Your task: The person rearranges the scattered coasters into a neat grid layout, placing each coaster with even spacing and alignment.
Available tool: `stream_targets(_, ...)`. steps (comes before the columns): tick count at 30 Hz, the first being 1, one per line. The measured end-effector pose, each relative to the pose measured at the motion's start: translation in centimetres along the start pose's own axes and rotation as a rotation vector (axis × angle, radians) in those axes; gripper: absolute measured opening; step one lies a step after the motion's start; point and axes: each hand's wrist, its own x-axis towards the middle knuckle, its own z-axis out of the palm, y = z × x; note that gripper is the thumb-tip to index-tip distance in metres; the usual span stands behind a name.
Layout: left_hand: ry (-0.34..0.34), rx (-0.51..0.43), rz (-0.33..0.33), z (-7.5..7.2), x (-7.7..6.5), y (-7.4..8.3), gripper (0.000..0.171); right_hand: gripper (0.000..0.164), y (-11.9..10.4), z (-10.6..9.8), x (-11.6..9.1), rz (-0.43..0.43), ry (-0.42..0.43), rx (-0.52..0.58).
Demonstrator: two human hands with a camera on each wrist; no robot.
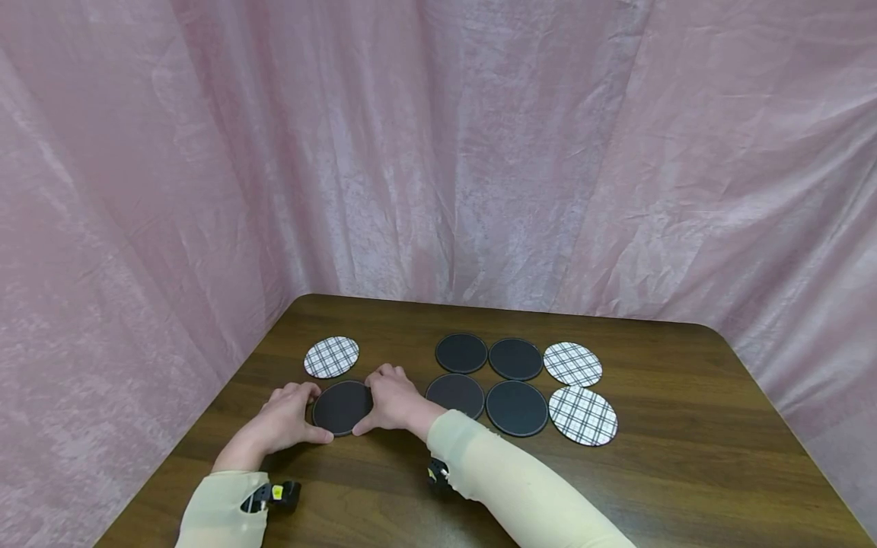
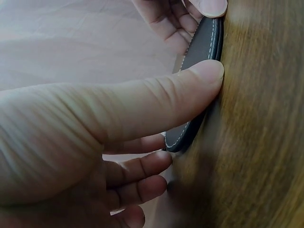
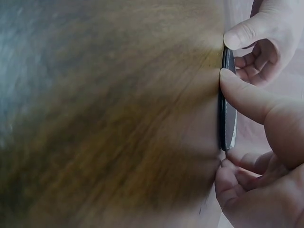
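Observation:
At the left of the table, a round black coaster [image 1: 342,408] with pale edge stitching lies between both hands. My left hand [image 1: 288,417] holds its left side, thumb at the near edge and fingers curled round the far left edge. From the right, my right hand [image 1: 392,399] grips the same coaster, thumb on the near rim and fingertips at the far rim. In the left wrist view, the rim of the coaster [image 2: 202,42] shows a doubled dark edge close to the wood. The right wrist view shows both thumbs along the coaster's edge [image 3: 228,109].
Behind the held coaster lies a white plaid coaster [image 1: 332,357]. To the right, black coasters [image 1: 517,409] form two rows, with two plaid coasters [image 1: 583,415] at their right end. Pink curtains [image 1: 438,152] hang behind the wooden table [image 1: 685,457].

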Motion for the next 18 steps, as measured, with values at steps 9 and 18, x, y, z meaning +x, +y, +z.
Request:
stream_targets(9, 0.016, -0.036, -0.003, -0.21, 0.17, 0.17, 0.090, 0.088, -0.33, 0.28, 0.10, 0.044, 0.006, 0.054)
stream_targets(18, 0.004, -0.067, 0.007, -0.27, 0.12, 0.56, 0.090, 0.090, -0.22, 0.56, -0.27, 0.048, 0.030, 0.047)
